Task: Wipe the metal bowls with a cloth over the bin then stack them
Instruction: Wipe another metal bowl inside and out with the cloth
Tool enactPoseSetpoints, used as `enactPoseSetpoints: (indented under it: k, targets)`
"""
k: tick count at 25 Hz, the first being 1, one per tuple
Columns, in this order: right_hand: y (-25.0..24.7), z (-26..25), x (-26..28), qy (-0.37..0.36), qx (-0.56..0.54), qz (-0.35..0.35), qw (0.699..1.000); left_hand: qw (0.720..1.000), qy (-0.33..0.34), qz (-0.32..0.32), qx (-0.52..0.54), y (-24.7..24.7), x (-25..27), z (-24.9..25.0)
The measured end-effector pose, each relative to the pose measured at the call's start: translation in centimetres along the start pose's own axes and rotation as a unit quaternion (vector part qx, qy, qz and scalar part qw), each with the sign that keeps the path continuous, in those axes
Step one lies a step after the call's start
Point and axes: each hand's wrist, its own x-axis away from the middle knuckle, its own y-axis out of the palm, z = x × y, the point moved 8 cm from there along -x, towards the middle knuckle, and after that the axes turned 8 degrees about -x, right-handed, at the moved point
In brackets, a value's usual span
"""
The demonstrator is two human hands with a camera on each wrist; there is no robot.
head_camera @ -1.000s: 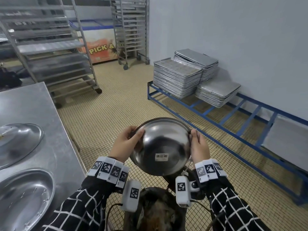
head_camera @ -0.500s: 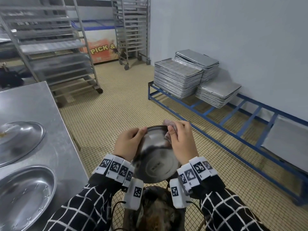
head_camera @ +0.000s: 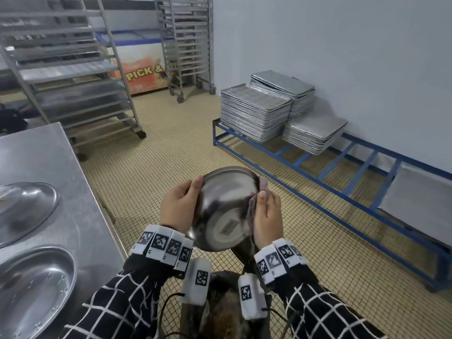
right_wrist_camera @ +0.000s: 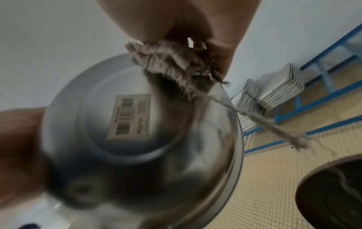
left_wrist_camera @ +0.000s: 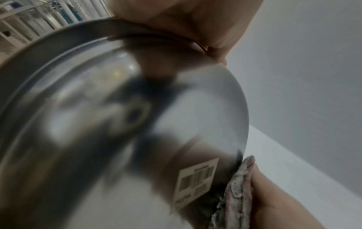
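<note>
- Over the bin (head_camera: 227, 311), well off the counter's near right edge, the metal bowl (head_camera: 225, 206) is being held tilted, its labelled base facing the person.
- The left hand (head_camera: 179, 207) is gripping the bowl's left rim, thumb curled over the edge; the right hand (head_camera: 266, 216) is pinching a grey cloth (head_camera: 253, 209) against the right side wall.
- To wipe well, I judge the left hand should be turning the bowl while the cloth is pressing firmly round wall and rim, keeping the bowl above the bin's mouth so that crumbs are falling inside.
- A loose thread (right_wrist_camera: 260, 117) is dangling from the cloth and may snag on the rim.
- On the counter (head_camera: 56, 167), two shallow metal dishes (head_camera: 31, 285) are lying along the left edge; whether they are waiting for wiping I cannot tell.
- Beyond, tray stacks (head_camera: 254, 111) are sitting on a blue floor rack (head_camera: 367, 167), and wheeled racks (head_camera: 73, 69) are standing clear of the work.
</note>
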Motion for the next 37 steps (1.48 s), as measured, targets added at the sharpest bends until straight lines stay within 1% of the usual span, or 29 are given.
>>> enactPoseSetpoints:
  k: [1,3,5,7,9,11,12,13,14,15,16,17,18,19,20,21,22,24,25,26,27,28,29,31,32,34,37]
  targets:
    - [-0.1,-0.3,0.3,-0.026,-0.002,0.006,1.000,1.000,-0.001,0.005,0.004,-0.1,0.0,0.2]
    - [0.2,-1.7,1.3,-0.105,0.023,0.017,0.994,1.000,0.005,0.001,-0.005,0.2,-0.1,0.7]
    - [1.7,-3.1,2.1,-0.168,0.097,0.006,0.981,0.999,0.033,-0.016,-0.034,1.1,0.2,1.5]
    - [2.8,-4.2,2.1,-0.205,0.179,0.001,0.962,0.995,0.060,-0.023,-0.078,1.8,0.5,2.1]
    - [2.4,-4.6,1.5,-0.204,0.177,0.018,0.963,0.994,0.065,-0.027,-0.086,2.0,0.6,2.1]
    - [1.1,-3.7,0.8,-0.167,0.112,0.048,0.978,0.997,0.047,-0.031,-0.048,1.8,0.7,1.7]
    - [0.1,-3.1,0.6,-0.132,0.064,0.062,0.987,0.999,0.027,-0.033,-0.017,1.7,0.7,1.2]
    - [-0.7,-1.9,0.4,-0.083,-0.004,0.074,0.994,0.999,0.002,-0.034,0.021,1.6,0.8,0.8]
    - [-1.4,0.1,0.1,-0.022,-0.083,0.084,0.993,0.997,-0.024,-0.033,0.058,1.4,0.8,0.5]
    - [-1.7,1.9,-0.2,0.054,-0.169,0.087,0.980,0.994,-0.047,-0.031,0.092,1.3,0.8,0.1]
    - [-1.8,3.9,-0.7,0.132,-0.244,0.090,0.957,0.990,-0.065,-0.029,0.123,1.0,0.8,-0.1]
    - [-1.9,5.1,-1.0,0.188,-0.294,0.098,0.932,0.985,-0.076,-0.028,0.151,0.8,0.8,-0.2]
    - [-2.3,5.7,-1.0,0.224,-0.305,0.111,0.919,0.981,-0.083,-0.025,0.172,0.7,0.8,-0.4]
    - [-2.7,5.8,-0.8,0.248,-0.299,0.124,0.913,0.979,-0.082,-0.019,0.185,0.5,0.9,-0.5]
    - [-3.1,5.4,-0.6,0.253,-0.288,0.134,0.914,0.978,-0.076,-0.012,0.196,0.2,0.9,-0.5]
    - [-3.5,4.7,-0.6,0.242,-0.280,0.137,0.919,0.977,-0.066,-0.003,0.201,0.0,0.9,-0.6]
    - [-4.0,3.7,-0.6,0.217,-0.262,0.135,0.931,0.979,-0.053,0.005,0.197,-0.2,0.7,-0.8]
    - [-5.3,1.0,-1.3,0.151,-0.181,0.123,0.964,0.984,-0.026,0.006,0.176,-0.4,0.4,-0.9]
    - [-5.8,-0.5,-1.8,0.120,-0.131,0.105,0.979,0.987,-0.013,-0.007,0.161,-0.4,0.3,-0.8]
    - [-5.9,-1.6,-2.5,0.085,-0.084,0.070,0.990,0.990,-0.003,-0.025,0.142,-0.2,0.3,-0.7]
    - [-5.5,-2.8,-3.1,0.047,-0.033,0.020,0.998,0.992,0.007,-0.043,0.121,0.2,0.5,-0.4]
    - [-4.7,-3.6,-3.6,0.003,0.026,-0.034,0.999,0.993,0.021,-0.060,0.100,0.5,0.7,0.0]
    - [-3.7,-4.4,-3.8,-0.039,0.080,-0.082,0.993,0.994,0.034,-0.075,0.077,0.8,1.0,0.6]
    - [-1.9,-5.4,-3.9,-0.108,0.156,-0.141,0.972,0.995,0.046,-0.090,0.018,1.2,1.2,1.5]
    - [-1.2,-5.6,-4.0,-0.127,0.169,-0.153,0.965,0.995,0.046,-0.089,0.003,1.1,1.1,1.6]
    - [-0.4,-5.9,-4.2,-0.144,0.154,-0.151,0.966,0.997,0.033,-0.074,0.008,0.7,0.6,1.5]
    - [-0.3,-6.5,-3.9,-0.183,0.100,-0.074,0.975,0.998,0.003,-0.050,0.032,0.3,0.2,1.0]
